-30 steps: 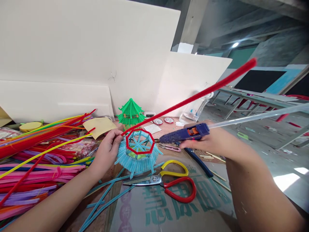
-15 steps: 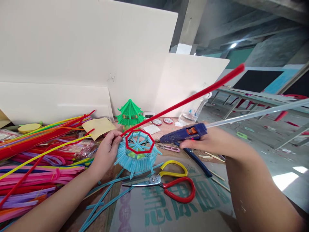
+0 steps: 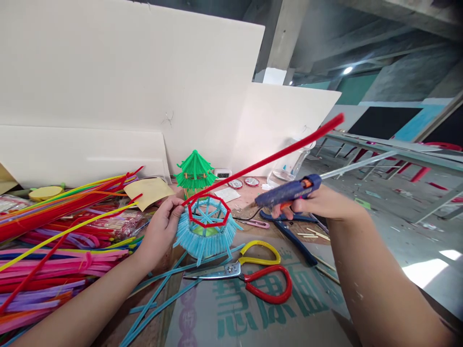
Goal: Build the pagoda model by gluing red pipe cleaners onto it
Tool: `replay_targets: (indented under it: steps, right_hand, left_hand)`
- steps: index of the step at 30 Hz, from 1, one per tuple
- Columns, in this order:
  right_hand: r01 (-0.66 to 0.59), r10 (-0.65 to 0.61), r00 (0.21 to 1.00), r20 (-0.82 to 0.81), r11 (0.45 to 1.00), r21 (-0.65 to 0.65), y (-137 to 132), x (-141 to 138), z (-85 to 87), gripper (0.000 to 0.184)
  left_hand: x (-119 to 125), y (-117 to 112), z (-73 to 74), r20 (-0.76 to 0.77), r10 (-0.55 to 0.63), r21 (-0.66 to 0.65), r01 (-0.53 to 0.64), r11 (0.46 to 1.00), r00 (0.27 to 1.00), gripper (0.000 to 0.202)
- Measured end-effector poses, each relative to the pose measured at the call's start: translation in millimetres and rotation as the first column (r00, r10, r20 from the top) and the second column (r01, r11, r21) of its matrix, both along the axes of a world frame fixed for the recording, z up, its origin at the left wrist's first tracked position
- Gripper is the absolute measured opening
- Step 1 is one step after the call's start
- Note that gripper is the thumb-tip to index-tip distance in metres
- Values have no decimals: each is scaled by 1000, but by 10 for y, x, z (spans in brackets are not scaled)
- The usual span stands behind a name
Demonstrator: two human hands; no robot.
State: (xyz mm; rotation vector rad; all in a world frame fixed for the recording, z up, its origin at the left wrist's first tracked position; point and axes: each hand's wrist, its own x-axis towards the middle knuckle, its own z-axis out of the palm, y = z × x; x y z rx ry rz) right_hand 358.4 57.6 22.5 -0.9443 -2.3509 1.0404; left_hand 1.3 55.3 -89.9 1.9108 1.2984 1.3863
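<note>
Between the thumb and fingers of my left hand is the lower end of a long red pipe cleaner, slanting up to the right. That end meets the red octagonal rim on top of a small light-blue pipe-cleaner model; whether it is stuck there I cannot tell. My right hand grips a dark blue glue gun, its nozzle pointing left and apart from the model. A clear glue stick juts from its back. Behind the model stands a green pagoda-like piece.
Scissors with yellow and red handles lie in front of the model. Blue-handled pliers and a pink thread snipper lie to the right. Bundled pipe cleaners fill the left. A clear jug stands before white boards.
My right hand has drawn the glue gun away from the model, to the right and slightly up. The red pipe cleaner's free end has dipped down and left. My left hand has barely moved.
</note>
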Motion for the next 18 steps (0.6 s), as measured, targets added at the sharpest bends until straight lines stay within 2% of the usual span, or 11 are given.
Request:
replay_targets:
  steps: [2,4,6,9,10,13,18]
  right_hand:
    - [122,-119,992,-41,991,60,104,80,-82,52]
    - [277,-276,961,-20,955,107,214,119,-204,57]
    - [429,-433,901,-2,893,139,340,108,-370,54]
    - [645,-651,758,-33,742,179,568,10,-663,55]
    - [671,-680,733,-21,718,183,650,-36,-755,55]
    - [695,-709,706,0,693,192,892,-185,-964,46]
    - [680,-700,711,67,708,188,1188,-386,-1138,30]
  left_hand:
    - [1,8,-9,4,-1,-5,1,1000,1000,22]
    - [6,10,-8,10,0,-11,0,1000,1000,22]
    - [13,5,5,15,1,-21,-1,1000,1000,23]
    - [8,4,34,35,-1,-52,3,999,999,24]
    - [-1,10,43,42,0,-63,3,998,999,25]
    - [-50,48,73,44,13,-77,-10,997,999,27]
    - [-138,60,215,54,42,-7,-42,999,998,28]
